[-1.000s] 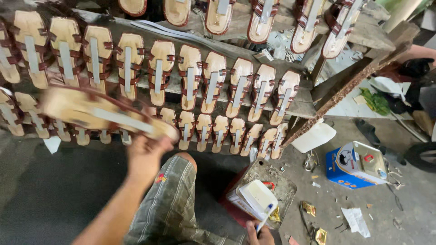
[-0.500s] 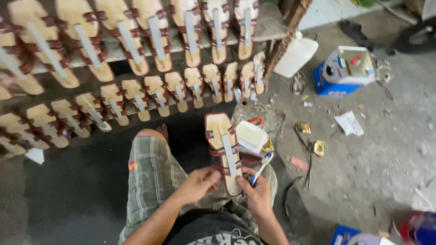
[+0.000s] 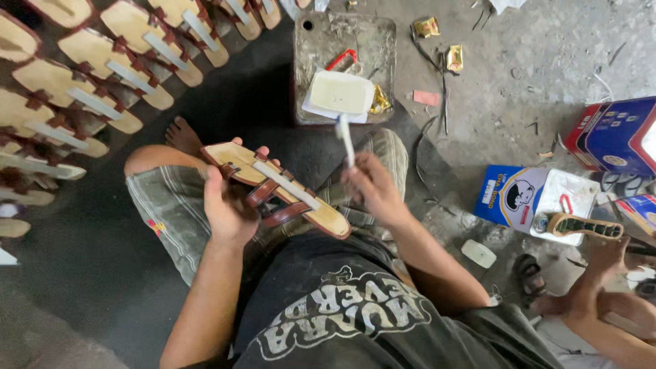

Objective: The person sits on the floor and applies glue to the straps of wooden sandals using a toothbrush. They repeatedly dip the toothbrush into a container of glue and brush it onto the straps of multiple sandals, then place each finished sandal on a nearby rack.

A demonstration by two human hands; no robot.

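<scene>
Both hands are busy: the left hand (image 3: 229,208) clasps a tan sandal (image 3: 277,188) with brown straps from beneath, over the lap, while the right hand (image 3: 372,191) pinches a white brush (image 3: 346,139), its tip just above at the white glue tub (image 3: 340,93) on a grimy metal can (image 3: 383,41).

Rows of tan sandals (image 3: 102,89) with brown straps far left. Blue boxes (image 3: 618,133) on gray concrete floor (image 3: 519,55) to the right, one white-topped (image 3: 540,198). Small gold wrappers (image 3: 454,58) and scraps far right of center. White soap-like bar (image 3: 478,253) near right. Another person's foot (image 3: 529,273) just beside.
</scene>
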